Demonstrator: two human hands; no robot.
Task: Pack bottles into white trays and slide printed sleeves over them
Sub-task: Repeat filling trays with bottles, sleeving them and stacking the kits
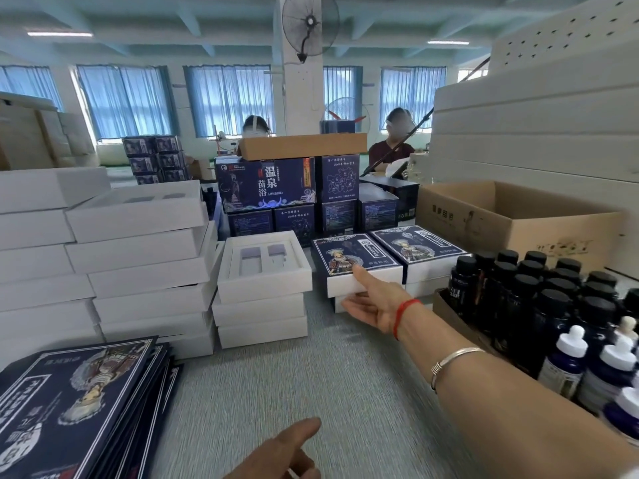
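Note:
My right hand [371, 304] reaches forward to a sleeved box [345, 252] printed dark blue, which lies on another white tray. The thumb lies on its top front edge and the fingers sit under its front end, pinching it. A second sleeved box [415, 243] lies just right of it. An open white tray [264, 288] with two empty cut-outs tops a short stack to the left. Flat printed sleeves [79, 402] are piled at the lower left. Black-capped bottles [539, 299] and white-capped bottles [570, 361] stand at the right. My left hand [283, 451] hovers low, thumb out, holding nothing.
Tall stacks of white trays [138, 257] fill the left side. Dark blue printed cartons [266, 184] are piled behind, under a flat brown box [304, 145]. An open cardboard box [518, 229] and white foam slabs [536, 133] stand at the right. Two people work at the back.

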